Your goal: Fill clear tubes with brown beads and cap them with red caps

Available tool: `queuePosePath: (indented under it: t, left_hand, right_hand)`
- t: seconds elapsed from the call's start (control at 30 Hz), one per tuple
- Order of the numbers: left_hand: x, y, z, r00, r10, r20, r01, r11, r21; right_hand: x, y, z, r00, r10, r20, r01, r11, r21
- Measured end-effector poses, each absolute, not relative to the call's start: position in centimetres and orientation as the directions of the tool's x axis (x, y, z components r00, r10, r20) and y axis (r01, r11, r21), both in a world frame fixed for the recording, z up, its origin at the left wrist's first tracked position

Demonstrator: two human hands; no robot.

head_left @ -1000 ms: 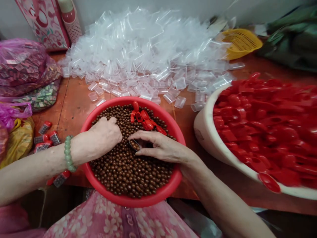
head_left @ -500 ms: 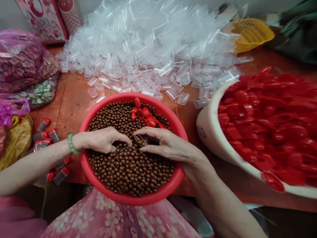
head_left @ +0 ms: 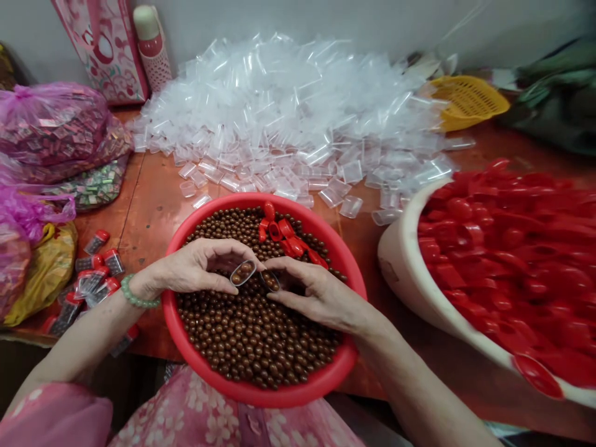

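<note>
Item: my left hand, over the red bowl, fingers and thumb pinched on a small clear vial that shows brown balls inside. The vial lies nearly flat, long axis running left-low to right-high across the view, its open mouth toward me and the camera; I cannot tell if it is full to the rim. Item: my right hand, just beside the left, fingertips almost touching it, closed on a second vial, partly hidden under the fingers, also with balls in it, its axis tilted the other way, mouth toward the left hand. Neither vial has a cap. Item: brown balls, filling the bowl under both hands; a great many left. Item: red caps, a few loose on the balls at the bowl's far edge. Item: capped vials, a small heap on the desk left of the bowl, filled and closed; that is the finished share, as far as I judge. Item: empty clear vials, a large pile beyond the bowl, far outnumbering the finished ones. Item: white tub of red caps, right of the bowl. Item: pink bags, far left. Item: yellow basket, far right behind the pile.
</note>
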State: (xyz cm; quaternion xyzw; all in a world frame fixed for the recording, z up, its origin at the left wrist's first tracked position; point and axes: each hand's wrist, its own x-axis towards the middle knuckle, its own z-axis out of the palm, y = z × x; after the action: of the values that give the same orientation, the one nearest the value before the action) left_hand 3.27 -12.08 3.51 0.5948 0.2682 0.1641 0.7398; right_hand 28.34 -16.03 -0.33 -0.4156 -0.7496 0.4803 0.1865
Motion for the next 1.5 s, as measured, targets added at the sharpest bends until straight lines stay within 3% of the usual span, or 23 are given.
queuePosePath:
  t: [0.43,0.63,0.8,1.1,1.3,1.4,1.5]
  left_hand:
    - [3.0,-13.2,2.5,0.683,0.709,-0.174,-0.197,0.409,0.891]
    - [3.3,-13.6,2.4,0.668,0.702,-0.246,-0.274,0.54,0.796]
    - [3.7,-13.7,2.1,0.672,0.711,-0.209,-0.34,0.546,0.765]
    - [3.8,-13.7,1.0,0.674,0.717,-0.176,-0.313,0.494,0.811]
    - [3.9,-14.1,0.6,0.64,0.741,-0.204,-0.277,0.47,0.838]
    - [4.0,-14.5,0.3,0.634,0.742,-0.217,-0.252,0.464,0.849]
    - [4.0,-14.8,0.2,0.647,0.725,-0.235,-0.201,0.46,0.865]
  right_hand:
    - [28.0,-16.5,0.1,-0.577,0.801,-0.159,0.5,0.192,-0.844]
    - [27.9,-17.0,0.1,-0.587,0.801,-0.12,0.555,0.289,-0.78]
    - [27.5,-16.9,0.1,-0.609,0.783,-0.122,0.585,0.34,-0.736]
    - [27.0,-16.3,0.3,-0.593,0.79,-0.155,0.565,0.272,-0.779]
    - [27.9,-16.8,0.8,-0.607,0.781,-0.146,0.632,0.364,-0.684]
    - [28.1,-16.8,2.1,-0.609,0.788,-0.089,0.644,0.425,-0.636]
    - [27.2,-15.9,3.9,-0.634,0.773,0.019,0.567,0.481,-0.669]
